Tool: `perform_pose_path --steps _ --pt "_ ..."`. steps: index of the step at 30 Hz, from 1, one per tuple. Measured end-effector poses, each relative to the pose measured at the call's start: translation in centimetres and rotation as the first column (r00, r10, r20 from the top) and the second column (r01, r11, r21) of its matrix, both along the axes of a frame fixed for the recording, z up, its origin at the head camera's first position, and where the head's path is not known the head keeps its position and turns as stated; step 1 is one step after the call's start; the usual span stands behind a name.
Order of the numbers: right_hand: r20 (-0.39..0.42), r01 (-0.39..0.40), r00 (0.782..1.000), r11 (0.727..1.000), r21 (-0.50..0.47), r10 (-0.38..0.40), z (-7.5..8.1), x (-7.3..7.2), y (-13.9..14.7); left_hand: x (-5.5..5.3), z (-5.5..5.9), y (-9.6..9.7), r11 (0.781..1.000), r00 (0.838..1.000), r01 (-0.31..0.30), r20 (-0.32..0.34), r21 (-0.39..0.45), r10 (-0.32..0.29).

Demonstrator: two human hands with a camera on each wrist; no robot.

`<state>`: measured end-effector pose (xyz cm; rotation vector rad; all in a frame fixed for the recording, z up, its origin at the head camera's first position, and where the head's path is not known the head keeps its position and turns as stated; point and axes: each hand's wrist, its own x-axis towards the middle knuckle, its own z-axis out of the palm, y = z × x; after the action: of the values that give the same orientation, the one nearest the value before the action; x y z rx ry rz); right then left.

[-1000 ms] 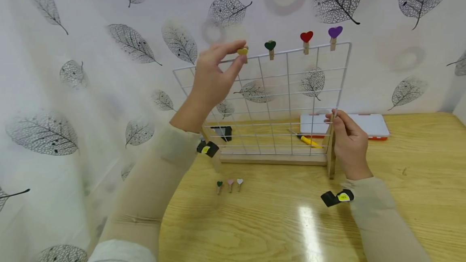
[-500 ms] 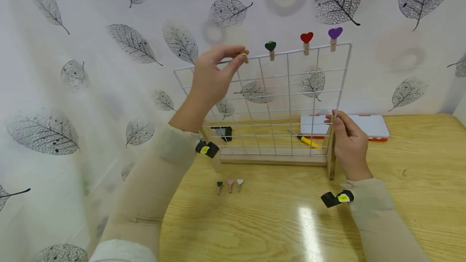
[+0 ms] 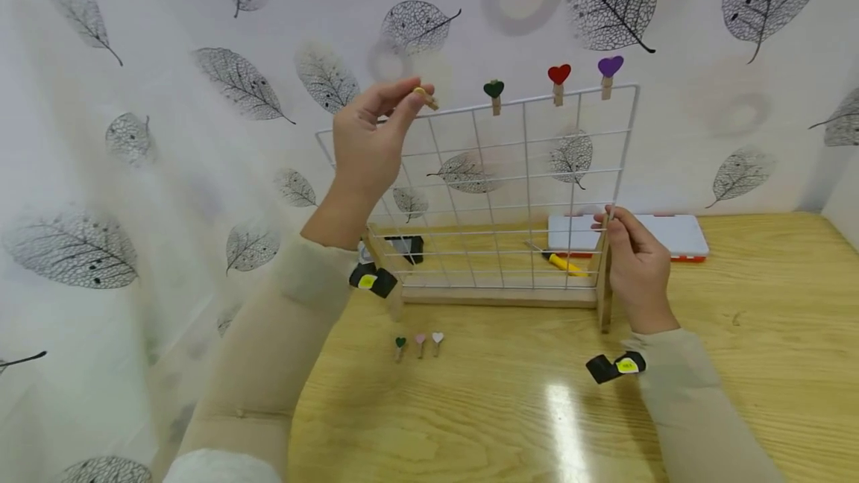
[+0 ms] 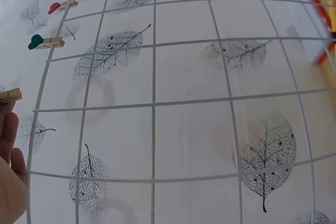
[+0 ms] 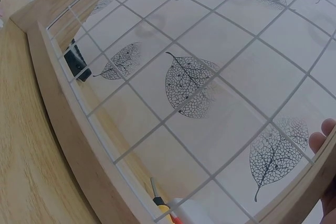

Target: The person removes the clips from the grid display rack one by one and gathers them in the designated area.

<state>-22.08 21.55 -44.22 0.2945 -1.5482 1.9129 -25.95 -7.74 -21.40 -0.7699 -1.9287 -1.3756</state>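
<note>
My left hand point(image 3: 367, 144) pinches a wooden mini clothespin point(image 3: 431, 102) with a yellow heart, between thumb and fingers. It is tilted close to the top wire of a white wire grid rack point(image 3: 526, 146); the left wrist view shows the clothespin's wooden end point(image 4: 11, 95) beside the edge wire. Along that top wire sit clothespins with a green heart point(image 3: 493, 89), a red heart point(image 3: 559, 74) and a purple heart point(image 3: 610, 66). My right hand point(image 3: 639, 268) grips the rack's right side, at the top of its wooden support point(image 3: 605, 297).
On the table point(image 3: 483, 408), before the rack, lie clothespins with green point(image 3: 400, 343), pink point(image 3: 420, 339) and white point(image 3: 438, 338) hearts. Behind it are a yellow-handled tool point(image 3: 567, 264), a white box with red edges point(image 3: 671, 235) and a dark object point(image 3: 414, 248). A leaf-patterned curtain hangs at the back.
My left hand has shifted left along the top wire with the yellow-heart clothespin, which has turned to a slant. My right hand keeps its grip on the rack; the view has moved slightly.
</note>
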Motion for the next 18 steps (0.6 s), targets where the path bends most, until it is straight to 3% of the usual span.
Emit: perform_pose_path --steps 3,6,10,13,15,17,18 --pt "-0.004 0.007 1.000 1.000 0.012 -0.007 0.0 0.0 0.1 0.7 -0.6 -1.2 0.999 1.000 0.022 -0.023 0.037 -0.021" --pt "0.001 0.009 1.000 1.000 0.020 -0.009 -0.1 0.0 -0.1 1.5 -1.9 -3.2 0.997 0.999 0.044 -0.032 0.062 -0.042" --pt "-0.003 0.017 1.000 0.999 0.032 -0.017 -0.3 -0.1 -0.2 2.4 -4.1 -5.7 0.998 0.998 0.064 0.020 0.017 -0.064" --pt "-0.005 0.021 1.000 0.999 0.032 -0.021 -0.3 -0.2 -0.1 3.2 -5.6 -7.1 0.993 0.990 0.098 0.107 -0.062 -0.091" --pt "-0.013 0.013 1.000 1.000 0.018 -0.013 -0.3 -0.3 -0.1 4.1 -6.7 -7.8 0.988 0.967 0.128 0.231 -0.091 -0.104" --pt "-0.017 0.011 1.000 1.000 0.008 -0.011 -0.3 -0.3 -0.2 5.1 -7.9 -8.5 0.984 0.931 0.137 0.355 -0.115 -0.088" --pt "-0.020 0.013 1.000 1.000 0.007 -0.013 -0.3 -0.3 -0.2 5.5 -8.6 -8.8 0.982 0.903 0.143 0.423 -0.120 -0.079"
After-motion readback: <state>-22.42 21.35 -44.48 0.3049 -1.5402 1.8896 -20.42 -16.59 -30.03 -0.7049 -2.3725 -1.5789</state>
